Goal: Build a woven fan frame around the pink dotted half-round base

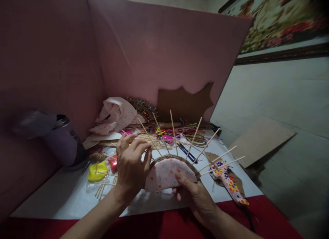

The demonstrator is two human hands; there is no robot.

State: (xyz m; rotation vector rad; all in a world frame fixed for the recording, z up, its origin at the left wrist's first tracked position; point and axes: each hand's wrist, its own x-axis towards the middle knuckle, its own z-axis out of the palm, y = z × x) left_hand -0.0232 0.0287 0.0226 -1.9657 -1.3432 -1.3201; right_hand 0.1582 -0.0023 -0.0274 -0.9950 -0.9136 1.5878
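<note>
The half-round piece (169, 175) is held up in front of the person, over the white sheet (216, 194) on the bench, its flat edge down and its face covered in pale cloth with red dots. A brown braided rim (177, 157) follows its curve, and thin light sticks (174, 134) fan outward from that rim. The right hand (196, 196) grips the piece by its lower right part, thumb on the dotted face and fingers curled underneath. The left hand (133, 163) is at the piece's left end, thumb and forefinger brought close together; whether they pinch a stick cannot be told. Left of the half-round piece, beyond the left hand, are a yellow packet (97, 171), a red packet (113, 162) and, farther out, a purple container (65, 143). Behind it lie blue-handled snips (188, 153), a heap of loose sticks (141, 139) and a bright pink packet (168, 139); farther back are crumpled dotted cloth (117, 112), a decorated arc (145, 108) and a jagged-edged brown board (183, 103) upright against the pink panel (164, 50). To its right lies a flower-patterned object (230, 182), partly over brown pieces.
</note>
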